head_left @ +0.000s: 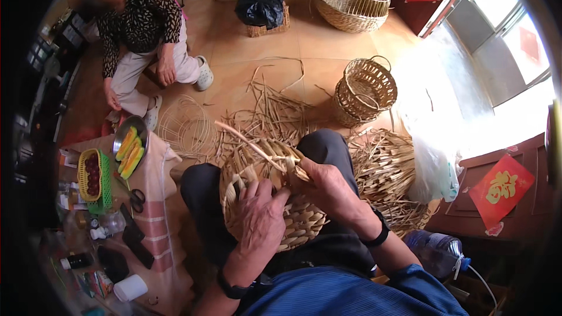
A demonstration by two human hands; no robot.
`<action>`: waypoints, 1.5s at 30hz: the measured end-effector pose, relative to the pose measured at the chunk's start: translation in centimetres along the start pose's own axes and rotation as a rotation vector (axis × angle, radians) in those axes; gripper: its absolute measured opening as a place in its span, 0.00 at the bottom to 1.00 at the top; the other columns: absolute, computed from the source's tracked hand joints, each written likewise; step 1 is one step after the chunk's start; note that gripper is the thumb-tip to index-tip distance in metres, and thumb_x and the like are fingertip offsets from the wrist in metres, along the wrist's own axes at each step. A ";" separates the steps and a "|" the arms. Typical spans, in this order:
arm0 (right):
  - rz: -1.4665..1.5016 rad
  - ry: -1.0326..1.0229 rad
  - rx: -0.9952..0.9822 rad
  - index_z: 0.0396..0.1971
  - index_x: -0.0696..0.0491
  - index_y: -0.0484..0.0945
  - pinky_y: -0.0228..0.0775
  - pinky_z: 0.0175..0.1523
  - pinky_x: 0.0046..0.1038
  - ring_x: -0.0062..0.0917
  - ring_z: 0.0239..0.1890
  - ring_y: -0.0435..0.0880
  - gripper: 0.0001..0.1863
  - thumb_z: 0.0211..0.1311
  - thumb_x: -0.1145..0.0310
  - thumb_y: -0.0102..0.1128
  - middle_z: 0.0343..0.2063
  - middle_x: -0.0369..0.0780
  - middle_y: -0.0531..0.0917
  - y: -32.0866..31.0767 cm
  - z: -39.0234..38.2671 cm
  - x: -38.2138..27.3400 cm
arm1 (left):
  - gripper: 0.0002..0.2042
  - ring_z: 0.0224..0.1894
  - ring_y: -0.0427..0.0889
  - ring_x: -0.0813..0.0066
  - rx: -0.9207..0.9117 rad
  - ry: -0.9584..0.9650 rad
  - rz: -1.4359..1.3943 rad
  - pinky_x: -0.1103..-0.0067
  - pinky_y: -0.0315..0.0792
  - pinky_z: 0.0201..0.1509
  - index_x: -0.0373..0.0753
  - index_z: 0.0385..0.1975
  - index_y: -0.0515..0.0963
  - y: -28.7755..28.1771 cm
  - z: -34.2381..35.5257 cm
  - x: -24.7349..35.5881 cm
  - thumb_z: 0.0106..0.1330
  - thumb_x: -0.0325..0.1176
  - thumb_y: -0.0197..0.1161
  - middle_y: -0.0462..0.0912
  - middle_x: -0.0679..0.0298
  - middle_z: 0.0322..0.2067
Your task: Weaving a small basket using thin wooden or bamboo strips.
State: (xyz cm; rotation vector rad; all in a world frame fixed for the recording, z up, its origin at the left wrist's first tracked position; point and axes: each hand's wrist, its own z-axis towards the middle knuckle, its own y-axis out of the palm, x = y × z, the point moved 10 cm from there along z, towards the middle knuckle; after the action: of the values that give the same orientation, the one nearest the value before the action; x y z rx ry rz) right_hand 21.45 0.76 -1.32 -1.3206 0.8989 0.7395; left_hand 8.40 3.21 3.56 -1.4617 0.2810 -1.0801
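Note:
A partly woven basket (301, 222) of flat dried stalks rests on my lap between my knees. My left hand (257, 213) grips its near side, the fingers bent over the weave. At the rim, my right hand (328, 190) is closed, thumb and fingers pinching a dried stalk strand (297, 171). A longer pale stalk (243, 139) sticks up from the rim towards the far left. My fingers hide part of the basket's inside and the strand's lower end.
Loose stalks (281, 105) litter the floor ahead; a stalk bundle (383, 167) lies by my right knee. Beyond are a handled basket (366, 90) and a wire frame (186, 126). A seated person (143, 29) is far left. Scissors (137, 200) lie on the left table (158, 231).

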 end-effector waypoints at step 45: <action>-0.122 -0.161 0.343 0.40 0.56 0.71 0.77 0.41 0.47 0.54 0.39 0.83 0.15 0.56 0.78 0.69 0.37 0.52 0.77 -3.9 -0.5 -1.9 | 0.25 0.49 0.79 0.49 -0.037 -0.019 0.103 0.56 0.73 0.57 0.39 0.57 0.84 0.5 -0.6 -1.1 0.58 0.18 0.61 0.79 0.55 0.41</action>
State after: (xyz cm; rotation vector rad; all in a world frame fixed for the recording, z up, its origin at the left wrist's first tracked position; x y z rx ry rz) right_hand 23.84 -0.12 2.17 -0.9879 0.7689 0.5588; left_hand 7.56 3.44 2.56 -1.4737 0.3607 -0.9820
